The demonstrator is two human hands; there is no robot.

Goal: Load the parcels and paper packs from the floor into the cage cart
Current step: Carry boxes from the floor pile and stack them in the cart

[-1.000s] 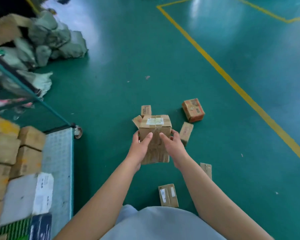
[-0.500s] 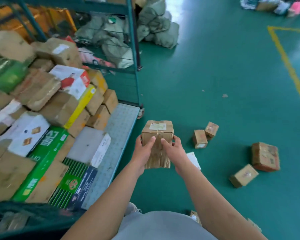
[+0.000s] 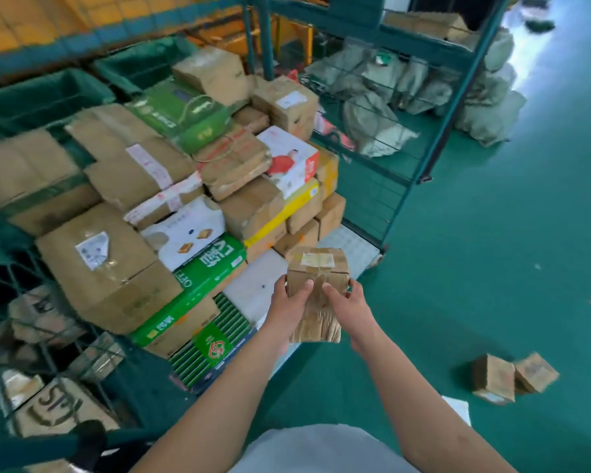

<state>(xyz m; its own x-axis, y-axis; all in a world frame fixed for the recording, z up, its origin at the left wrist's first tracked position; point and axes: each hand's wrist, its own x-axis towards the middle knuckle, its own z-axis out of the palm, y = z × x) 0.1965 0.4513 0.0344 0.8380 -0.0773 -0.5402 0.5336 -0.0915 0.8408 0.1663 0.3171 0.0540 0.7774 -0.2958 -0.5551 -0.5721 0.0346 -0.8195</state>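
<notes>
Scanning left to right, I log the following.

Item 1, left half of the frame: cage cart (image 3: 434, 138), green wire frame, already stacked high with brown cartons, a green paper pack (image 3: 198, 285) and a white carton (image 3: 185, 230). A strip of bare cart deck (image 3: 352, 244) shows at the stack's right edge, centre frame.

Item 2, centre: small brown box (image 3: 316, 291), taped, white label on top, held upright in the air just in front of that bare deck. My left hand (image 3: 289, 307) wraps its left side with the thumb laid across the near face; my right hand (image 3: 347, 307) does the same on the right side. Both hands are curled round the box, clamping it between them.

Item 3, lower right: two small parcels (image 3: 512, 377) lying on the green floor (image 3: 492, 250), touching each other, with a white flat piece (image 3: 458, 409) near them.

Item 4, upper right: grey sacks (image 3: 485, 97) heaped behind the cart mesh.

Change noted: a second ago the view faced the floor and its scattered parcels, with only a corner of the cart showing; now the cart fills the left half and the box sits at its open side. I judge the carry nearly finished, with placing next; floor parcels remain to collect.
</notes>
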